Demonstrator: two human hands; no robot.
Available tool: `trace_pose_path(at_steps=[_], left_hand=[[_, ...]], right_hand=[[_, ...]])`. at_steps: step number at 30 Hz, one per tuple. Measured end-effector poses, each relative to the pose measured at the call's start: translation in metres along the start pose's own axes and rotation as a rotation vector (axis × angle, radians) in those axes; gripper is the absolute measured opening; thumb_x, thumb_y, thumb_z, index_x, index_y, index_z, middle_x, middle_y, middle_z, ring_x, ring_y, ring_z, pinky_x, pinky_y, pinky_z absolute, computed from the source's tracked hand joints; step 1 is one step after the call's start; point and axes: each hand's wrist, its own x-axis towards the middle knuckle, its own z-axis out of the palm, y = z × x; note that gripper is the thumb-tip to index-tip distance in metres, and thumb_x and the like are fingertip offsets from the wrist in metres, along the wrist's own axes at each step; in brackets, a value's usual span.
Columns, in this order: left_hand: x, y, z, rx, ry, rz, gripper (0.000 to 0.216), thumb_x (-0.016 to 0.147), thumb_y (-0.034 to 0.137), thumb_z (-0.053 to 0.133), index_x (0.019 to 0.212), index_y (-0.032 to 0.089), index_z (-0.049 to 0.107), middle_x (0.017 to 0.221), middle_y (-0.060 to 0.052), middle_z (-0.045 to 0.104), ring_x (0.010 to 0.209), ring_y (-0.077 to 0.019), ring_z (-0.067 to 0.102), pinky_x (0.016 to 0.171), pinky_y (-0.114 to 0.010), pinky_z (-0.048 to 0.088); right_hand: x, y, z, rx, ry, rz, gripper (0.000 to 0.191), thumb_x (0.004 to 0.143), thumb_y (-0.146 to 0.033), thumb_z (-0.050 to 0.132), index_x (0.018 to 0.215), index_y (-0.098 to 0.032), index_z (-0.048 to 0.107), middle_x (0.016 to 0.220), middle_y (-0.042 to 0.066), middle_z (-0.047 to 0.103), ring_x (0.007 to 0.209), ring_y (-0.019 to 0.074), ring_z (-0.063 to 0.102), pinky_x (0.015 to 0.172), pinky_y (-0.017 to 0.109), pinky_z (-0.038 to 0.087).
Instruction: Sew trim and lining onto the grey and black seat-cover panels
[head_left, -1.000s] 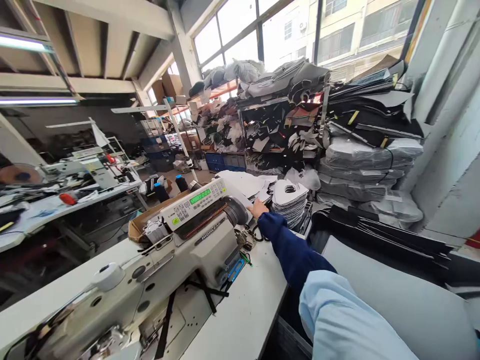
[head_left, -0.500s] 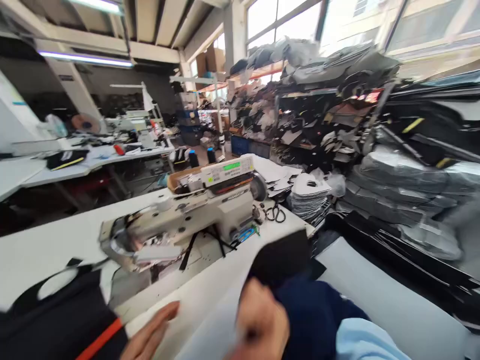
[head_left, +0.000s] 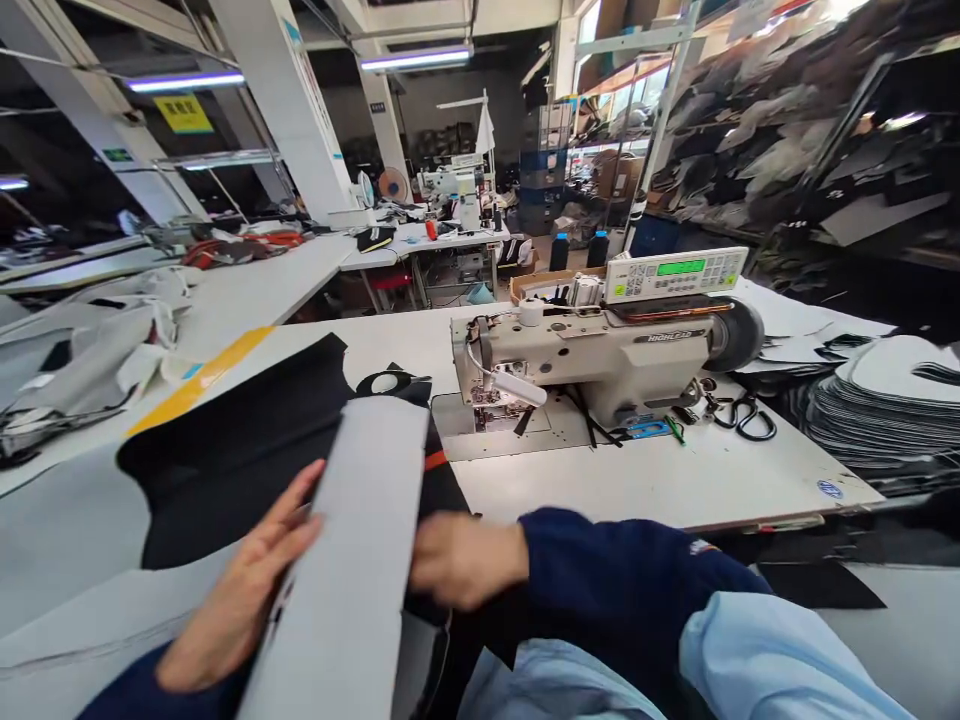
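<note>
A long panel with a white face (head_left: 360, 540) rises in front of me, tilted up from the table edge. My left hand (head_left: 240, 580) is at its left edge, thumb over the white face and a finger behind. At the right edge, my right hand (head_left: 465, 560) is closed on the panel, blurred, its fingertips partly hidden. Behind the panel lies a black fabric piece (head_left: 240, 450), with another black piece bearing an orange-red strip (head_left: 435, 460) beside it. To the right stands a sewing machine (head_left: 592, 355), its needle area apart from both hands.
Black scissors (head_left: 746, 418), a blue thread snipper (head_left: 646, 428) and green tweezers-like tool (head_left: 675, 430) lie by the machine's base. Stacked white-and-grey cut pieces (head_left: 877, 410) are at the right. Pale material (head_left: 82, 370) covers the left table. Shelves of fabric rise at back right.
The view has swung left, bringing the machine rightward in the picture. My right hand has come to the white panel's right edge, and the panel now stands raised between both hands.
</note>
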Motion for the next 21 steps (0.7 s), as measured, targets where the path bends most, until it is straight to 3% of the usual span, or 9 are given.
trace_pose_path(at_steps=[2, 5, 8, 10, 12, 14, 17, 21], left_hand=[[0.015, 0.005, -0.019, 0.02, 0.092, 0.064, 0.088, 0.066, 0.051, 0.065, 0.143, 0.033, 0.026, 0.115, -0.003, 0.064, 0.073, -0.0191, 0.062, 0.059, -0.03, 0.053], [0.053, 0.0, -0.017, 0.191, 0.155, 0.249, 0.075, 0.074, 0.046, 0.055, 0.142, 0.025, 0.03, 0.127, -0.007, 0.056, 0.093, -0.0223, 0.061, 0.075, -0.034, 0.054], [0.095, -0.014, 0.006, 0.759, 0.286, 0.391, 0.056, 0.079, 0.033, 0.046, 0.133, 0.019, 0.045, 0.132, -0.013, 0.048, 0.111, -0.0284, 0.054, 0.09, -0.042, 0.048], [0.11, -0.02, 0.024, 1.231, 0.327, 0.477, 0.044, 0.078, 0.02, 0.043, 0.12, 0.016, 0.057, 0.138, -0.016, 0.041, 0.123, -0.0323, 0.043, 0.096, -0.049, 0.041], [0.112, -0.02, 0.043, 1.554, 0.252, 0.539, 0.035, 0.082, 0.015, 0.038, 0.105, 0.012, 0.064, 0.14, -0.017, 0.039, 0.127, -0.0321, 0.038, 0.098, -0.048, 0.038], [0.102, -0.012, 0.063, 1.683, 0.127, 0.455, 0.039, 0.088, 0.025, 0.033, 0.097, 0.007, 0.066, 0.131, -0.021, 0.047, 0.116, -0.0316, 0.049, 0.09, -0.043, 0.044], [0.081, 0.007, 0.093, 1.682, -0.027, 0.21, 0.066, 0.087, 0.057, 0.027, 0.097, 0.004, 0.066, 0.106, -0.024, 0.06, 0.09, -0.0327, 0.061, 0.073, -0.041, 0.049], [0.066, 0.021, 0.122, 1.719, -0.287, 0.167, 0.07, 0.076, 0.068, 0.038, 0.094, 0.006, 0.067, 0.095, -0.023, 0.065, 0.092, -0.0351, 0.062, 0.076, -0.039, 0.048]], right_hand=[[0.007, 0.007, 0.002, -0.029, -0.058, 0.018, 0.039, 0.088, -0.022, 0.052, 0.127, -0.023, 0.05, 0.139, 0.013, 0.04, 0.123, 0.0292, 0.042, 0.096, 0.048, 0.042], [0.021, 0.019, 0.008, -0.092, -0.199, 0.023, 0.056, 0.082, -0.014, 0.054, 0.136, -0.021, 0.04, 0.146, 0.014, 0.03, 0.134, 0.0362, 0.026, 0.1, 0.057, 0.032], [0.031, 0.013, 0.024, -0.125, -0.289, -0.038, 0.04, 0.085, -0.013, 0.048, 0.124, -0.018, 0.051, 0.133, 0.013, 0.048, 0.125, 0.0317, 0.04, 0.105, 0.061, 0.022], [0.025, -0.006, 0.033, -0.127, -0.285, -0.049, 0.029, 0.087, -0.01, 0.043, 0.112, -0.015, 0.057, 0.115, 0.012, 0.059, 0.107, 0.0269, 0.053, 0.104, 0.06, 0.023], [0.012, -0.034, 0.034, -0.118, -0.255, -0.021, 0.024, 0.088, -0.01, 0.042, 0.106, -0.013, 0.057, 0.108, 0.013, 0.06, 0.092, 0.0242, 0.057, 0.096, 0.056, 0.036], [0.0, -0.063, 0.023, -0.116, -0.272, 0.019, 0.02, 0.088, -0.012, 0.042, 0.1, -0.012, 0.058, 0.102, 0.013, 0.06, 0.081, 0.0233, 0.058, 0.078, 0.047, 0.047], [-0.003, -0.095, -0.004, -0.095, -0.383, 0.087, 0.018, 0.088, -0.01, 0.041, 0.093, -0.012, 0.058, 0.088, 0.009, 0.06, 0.066, 0.0195, 0.057, 0.053, 0.035, 0.047], [0.015, -0.112, -0.033, -0.064, -0.409, 0.075, 0.017, 0.087, -0.009, 0.043, 0.091, -0.012, 0.059, 0.089, 0.009, 0.061, 0.067, 0.0197, 0.059, 0.048, 0.031, 0.045]])
